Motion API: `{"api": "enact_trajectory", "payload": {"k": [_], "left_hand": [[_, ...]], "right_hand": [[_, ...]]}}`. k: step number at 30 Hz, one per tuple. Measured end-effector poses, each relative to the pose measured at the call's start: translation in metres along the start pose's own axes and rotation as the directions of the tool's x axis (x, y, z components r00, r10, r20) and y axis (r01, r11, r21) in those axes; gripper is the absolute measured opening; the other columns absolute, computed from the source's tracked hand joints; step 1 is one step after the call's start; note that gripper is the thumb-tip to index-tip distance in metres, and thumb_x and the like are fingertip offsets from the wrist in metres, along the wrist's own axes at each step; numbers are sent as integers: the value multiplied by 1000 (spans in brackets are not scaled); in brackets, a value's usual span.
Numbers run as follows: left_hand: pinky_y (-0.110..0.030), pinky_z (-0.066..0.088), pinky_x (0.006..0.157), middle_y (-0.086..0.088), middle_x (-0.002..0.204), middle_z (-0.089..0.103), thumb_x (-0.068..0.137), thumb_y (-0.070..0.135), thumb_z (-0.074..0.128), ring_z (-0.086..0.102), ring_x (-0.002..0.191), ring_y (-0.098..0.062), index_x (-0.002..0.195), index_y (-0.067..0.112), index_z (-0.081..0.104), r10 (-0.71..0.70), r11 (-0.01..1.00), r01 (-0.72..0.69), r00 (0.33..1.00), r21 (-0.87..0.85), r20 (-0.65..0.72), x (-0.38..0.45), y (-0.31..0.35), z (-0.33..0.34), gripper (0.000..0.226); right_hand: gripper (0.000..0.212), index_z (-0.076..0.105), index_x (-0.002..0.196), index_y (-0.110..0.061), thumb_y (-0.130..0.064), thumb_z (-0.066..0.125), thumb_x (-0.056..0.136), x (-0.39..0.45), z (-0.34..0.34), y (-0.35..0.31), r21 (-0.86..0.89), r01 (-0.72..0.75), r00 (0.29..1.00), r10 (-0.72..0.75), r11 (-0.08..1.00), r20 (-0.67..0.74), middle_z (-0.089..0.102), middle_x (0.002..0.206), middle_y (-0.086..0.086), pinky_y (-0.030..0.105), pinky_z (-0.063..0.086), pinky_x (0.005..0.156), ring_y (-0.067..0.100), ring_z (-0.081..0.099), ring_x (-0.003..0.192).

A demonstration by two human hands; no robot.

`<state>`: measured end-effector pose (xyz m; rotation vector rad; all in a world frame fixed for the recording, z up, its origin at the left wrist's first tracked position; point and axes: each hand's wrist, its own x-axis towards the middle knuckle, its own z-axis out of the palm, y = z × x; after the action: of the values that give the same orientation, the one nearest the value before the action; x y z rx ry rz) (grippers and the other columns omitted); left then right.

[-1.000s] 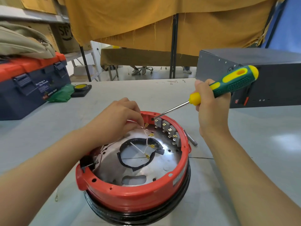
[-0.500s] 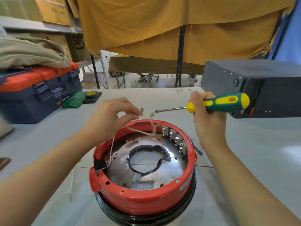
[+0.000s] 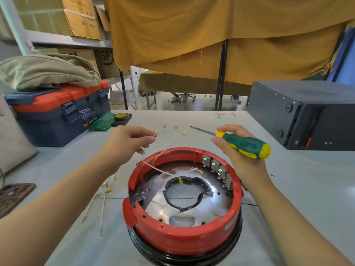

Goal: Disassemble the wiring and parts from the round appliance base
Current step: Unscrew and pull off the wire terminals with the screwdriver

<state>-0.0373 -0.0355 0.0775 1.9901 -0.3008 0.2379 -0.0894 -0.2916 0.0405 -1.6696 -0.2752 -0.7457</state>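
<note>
round base open side up; l fingers pinching wires, r fist round screwdriver, tip leftward

Bright, even daylight; glare on metal plate (edges bow outward).

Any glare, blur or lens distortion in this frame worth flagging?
Head view: glare whitens the metal plate inside the red base; wide-angle bending bows the forearms and table edges; left hand and screwdriver stay fairly sharp.
</note>
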Motion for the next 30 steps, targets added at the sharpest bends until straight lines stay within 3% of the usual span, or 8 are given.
{"api": "enact_trajectory", "payload": {"k": [5, 8, 13, 20, 25, 30], "left_hand": [[-13, 48, 52, -6, 77, 70, 82, 4, 69, 57, 54, -2, 85, 9, 73, -114, 993, 114, 993, -42, -13, -10, -11, -24, 7], [-17, 49, 53, -1, 73, 69, 80, 4, 70, 58, 56, -5, 83, 8, 73, -162, 987, 162, 986, -8, -35, -18, -21, -45, 6], [-23, 50, 55, -8, 75, 70, 80, 5, 72, 57, 62, -13, 81, 11, 74, -238, 969, 238, 971, 71, -8, -29, -40, -83, 6], [-20, 47, 51, 0, 62, 67, 81, 4, 70, 56, 57, -9, 78, 13, 73, -321, 925, 305, 946, 227, 38, -38, -79, -122, 10], [-18, 48, 52, 3, 66, 68, 81, 8, 72, 57, 57, -5, 79, 16, 74, -341, 891, 298, 937, 344, 72, -41, -102, -123, 8], [-13, 44, 60, 11, 72, 68, 80, 16, 74, 59, 67, -4, 81, 21, 74, -283, 851, 226, 958, 475, 51, -33, -108, -114, 5]], "right_hand": [[19, 68, 96, -23, -28, 73, 78, -4, 3, 1, -20, 11, 993, -8, 1000, 115, 66, 74, -9, 12, 49, 63, 2, 62, 67], [23, 68, 97, -27, -35, 71, 76, -3, 4, 1, -32, -41, 989, 45, 999, 139, 68, 79, -8, 14, 52, 66, 3, 66, 71], [30, 67, 98, -25, -43, 64, 74, -2, 10, -1, -20, -124, 979, 126, 992, 161, 74, 81, 1, 12, 52, 68, 12, 73, 76], [10, 67, 95, -29, -32, 65, 85, 1, 14, 0, -136, -109, 974, 133, 985, 186, 74, 80, 1, 13, 53, 71, 10, 71, 76], [9, 66, 94, -29, -33, 63, 86, 2, 17, 0, -160, -99, 975, 128, 982, 182, 74, 78, -2, 7, 50, 66, 9, 71, 76], [30, 66, 94, -29, -51, 59, 75, 1, 18, -1, -138, -118, 978, 139, 983, 153, 74, 79, -4, 9, 51, 67, 8, 71, 76]]}}
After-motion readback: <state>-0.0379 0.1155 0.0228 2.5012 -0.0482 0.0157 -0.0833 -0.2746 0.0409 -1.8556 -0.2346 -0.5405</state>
